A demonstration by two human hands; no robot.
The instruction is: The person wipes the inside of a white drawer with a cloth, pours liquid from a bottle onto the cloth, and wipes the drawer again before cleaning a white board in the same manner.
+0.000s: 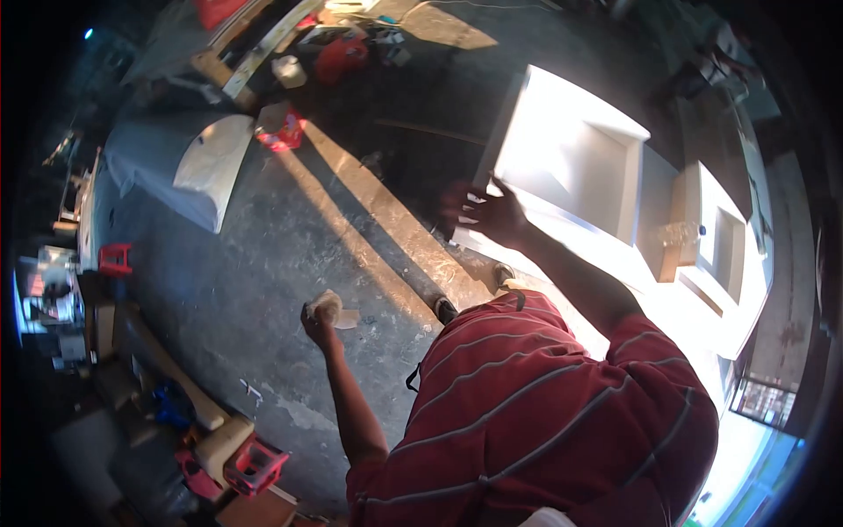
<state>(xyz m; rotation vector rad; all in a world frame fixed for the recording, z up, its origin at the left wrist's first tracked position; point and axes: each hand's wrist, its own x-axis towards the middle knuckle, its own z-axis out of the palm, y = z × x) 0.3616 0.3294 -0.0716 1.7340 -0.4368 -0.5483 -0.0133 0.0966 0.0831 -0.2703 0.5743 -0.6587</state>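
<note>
My left hand (320, 321) is out to the left over the grey floor, its fingers wrapped round a pale, crumpled cloth-like piece (327, 307). A small pale flat piece (349, 319) shows just right of it. My right hand (493, 213) is raised with its fingers spread, nothing in them, near the lower left edge of a large white box-like panel (562, 140). Bright sunlight washes out part of that panel. Farther right stands a smaller white frame (716, 237), and a clear plastic bottle (680, 234) lies beside it.
A red bucket (283, 132) stands near a grey-covered piece with a pale end (211, 158). Red stools (115, 259) (255, 465) are at the left and lower left, among wooden pieces and clutter. More clutter lies at the top by a wooden frame (263, 57).
</note>
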